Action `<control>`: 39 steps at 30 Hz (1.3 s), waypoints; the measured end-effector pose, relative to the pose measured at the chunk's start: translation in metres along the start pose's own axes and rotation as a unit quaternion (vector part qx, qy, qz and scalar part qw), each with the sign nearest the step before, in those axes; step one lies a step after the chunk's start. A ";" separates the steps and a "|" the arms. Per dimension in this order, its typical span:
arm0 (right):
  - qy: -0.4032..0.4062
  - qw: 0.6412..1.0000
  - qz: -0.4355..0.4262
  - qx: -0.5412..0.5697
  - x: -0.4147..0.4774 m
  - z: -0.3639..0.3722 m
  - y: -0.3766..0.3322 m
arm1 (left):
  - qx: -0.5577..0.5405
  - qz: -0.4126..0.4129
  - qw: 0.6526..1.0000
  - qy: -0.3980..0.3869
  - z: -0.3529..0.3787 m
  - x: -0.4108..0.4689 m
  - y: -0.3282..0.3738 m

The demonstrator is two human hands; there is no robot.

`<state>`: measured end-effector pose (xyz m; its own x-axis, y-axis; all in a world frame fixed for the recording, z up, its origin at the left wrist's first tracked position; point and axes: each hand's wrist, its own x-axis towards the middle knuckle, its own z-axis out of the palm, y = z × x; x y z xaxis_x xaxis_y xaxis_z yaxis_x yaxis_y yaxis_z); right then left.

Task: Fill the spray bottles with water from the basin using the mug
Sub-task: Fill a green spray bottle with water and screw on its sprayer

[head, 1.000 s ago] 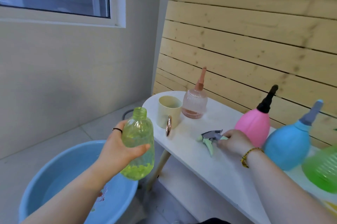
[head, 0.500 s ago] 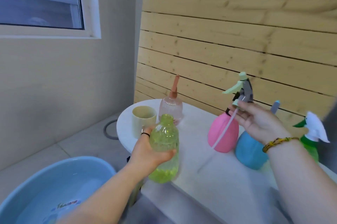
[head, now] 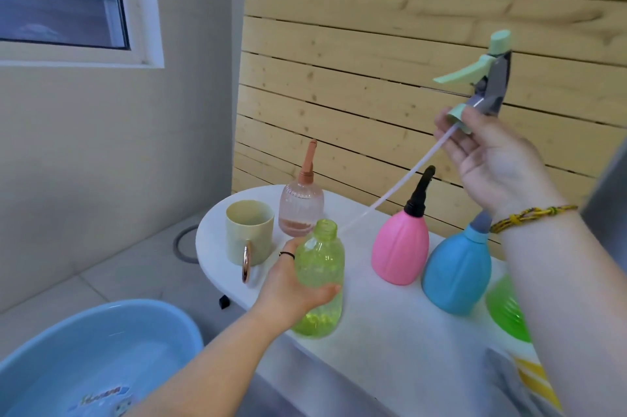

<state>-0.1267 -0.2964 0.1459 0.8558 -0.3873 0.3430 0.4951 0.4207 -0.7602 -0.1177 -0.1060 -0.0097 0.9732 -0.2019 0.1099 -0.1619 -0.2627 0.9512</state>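
Note:
My left hand (head: 294, 287) grips an open yellow-green clear bottle (head: 319, 280) that stands at the front edge of the white table (head: 390, 335), with a little liquid at its bottom. My right hand (head: 488, 158) holds a green and grey spray head (head: 485, 80) high above the table; its thin white tube (head: 390, 192) slants down towards the bottle's neck. A cream mug (head: 249, 231) with a copper handle stands to the left of the bottle. The blue basin (head: 84, 359) with water sits on the floor at the lower left.
Along the wooden slat wall stand a clear pink bottle (head: 302, 209), a pink bottle with a black nozzle (head: 400, 247), a blue bottle (head: 456, 274) and a green one (head: 507, 311), half hidden by my right arm. A yellow-striped thing (head: 536, 379) lies at the lower right.
My right hand picked the spray head off the table and raised it high. My left hand brought the yellow-green bottle from over the basin to the table's edge.

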 end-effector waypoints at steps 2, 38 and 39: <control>-0.010 1.000 -0.009 -0.017 0.000 0.008 0.000 | 0.002 -0.003 1.000 -0.009 -0.001 0.000 -0.001; -0.222 0.915 0.149 -0.303 -0.052 0.009 0.095 | -0.028 0.026 0.999 -0.027 -0.002 0.003 -0.012; -0.226 0.914 0.147 -0.303 -0.051 0.009 0.095 | -0.029 0.029 0.999 -0.027 -0.001 0.003 -0.014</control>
<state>-0.1222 -0.2289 0.0609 0.9807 0.1059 0.1643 0.1776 -0.1321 -0.9752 -0.1121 -0.1017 -0.0218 0.9519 -0.2668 0.1504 -0.2060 -0.1941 0.9591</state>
